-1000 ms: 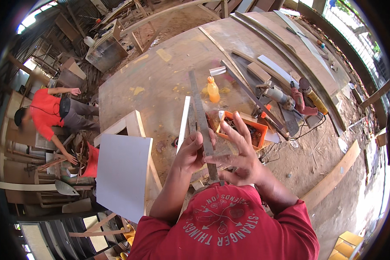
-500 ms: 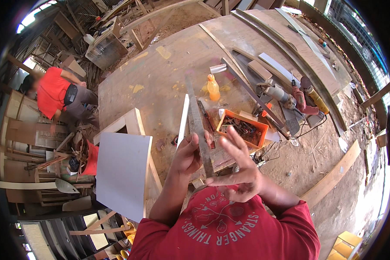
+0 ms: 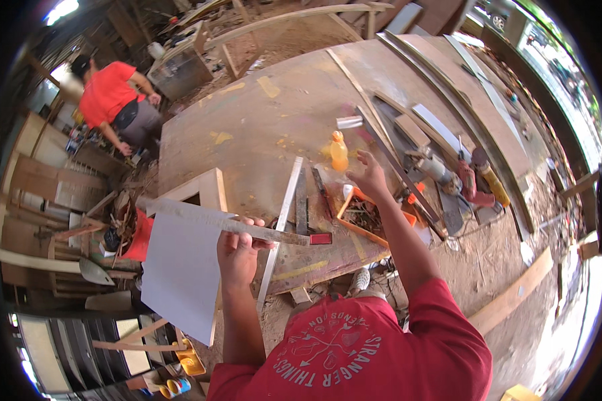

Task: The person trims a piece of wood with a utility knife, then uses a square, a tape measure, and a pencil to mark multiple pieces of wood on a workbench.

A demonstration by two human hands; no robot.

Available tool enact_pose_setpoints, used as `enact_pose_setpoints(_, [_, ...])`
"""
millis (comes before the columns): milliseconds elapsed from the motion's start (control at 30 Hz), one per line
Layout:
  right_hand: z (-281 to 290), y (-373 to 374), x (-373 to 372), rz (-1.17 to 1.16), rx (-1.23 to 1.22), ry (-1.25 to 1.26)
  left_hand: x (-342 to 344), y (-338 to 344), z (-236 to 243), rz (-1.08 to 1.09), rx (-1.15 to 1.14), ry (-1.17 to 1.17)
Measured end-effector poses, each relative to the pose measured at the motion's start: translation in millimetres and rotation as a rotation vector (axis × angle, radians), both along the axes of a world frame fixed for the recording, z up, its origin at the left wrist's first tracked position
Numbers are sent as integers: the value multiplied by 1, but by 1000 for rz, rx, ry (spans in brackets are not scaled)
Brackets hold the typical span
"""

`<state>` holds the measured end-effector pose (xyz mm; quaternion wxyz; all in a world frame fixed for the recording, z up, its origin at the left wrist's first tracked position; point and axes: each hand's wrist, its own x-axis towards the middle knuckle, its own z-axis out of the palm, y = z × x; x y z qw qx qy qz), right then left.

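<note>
My left hand [image 3: 237,257] grips a long, flat grey-brown strip [image 3: 264,232], which looks like wood. The strip lies nearly crosswise, its left part above a white panel [image 3: 180,267] that leans against a wooden frame [image 3: 212,190]. Over the table, my right hand [image 3: 369,175] is stretched out with its fingers apart and holds nothing. Closest to it are a bottle of orange liquid [image 3: 339,152], standing upright, and an orange box [image 3: 354,227] of small hardware, partly covered by my right forearm.
A white strip [image 3: 281,224] and dark bars lie on the worktable [image 3: 247,127]. Power tools [image 3: 468,180] and boards are at the right. A person in an orange-red shirt [image 3: 110,97] bends at the far left, past a red bucket [image 3: 140,234].
The strip has swung from nearly upright to nearly crosswise, moving left with my left hand. My right hand has left the strip's near end and moved forward toward the bottle.
</note>
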<state>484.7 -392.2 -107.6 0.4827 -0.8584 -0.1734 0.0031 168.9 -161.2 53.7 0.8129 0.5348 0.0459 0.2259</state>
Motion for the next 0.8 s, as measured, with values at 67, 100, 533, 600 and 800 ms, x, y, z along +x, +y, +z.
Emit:
enact_pose_setpoints(67, [-29, 28, 33, 13, 21, 35, -8, -6, 10, 152, 62, 64])
enact_pose_setpoints(100, [-39, 43, 46, -1, 37, 81, -13, -5, 6, 177, 69, 74])
enact_pose_setpoints(533, [170, 17, -46, 775, 165, -188, -20, 0, 48, 364, 241, 299])
enact_pose_setpoints(600, [238, -3, -75, 852, -117, -224, -10, 2, 49, 286, 277, 186])
enact_pose_setpoints(800, [302, -18, -124, 881, -605, -451, -2, 5, 56, 157, 321, 160])
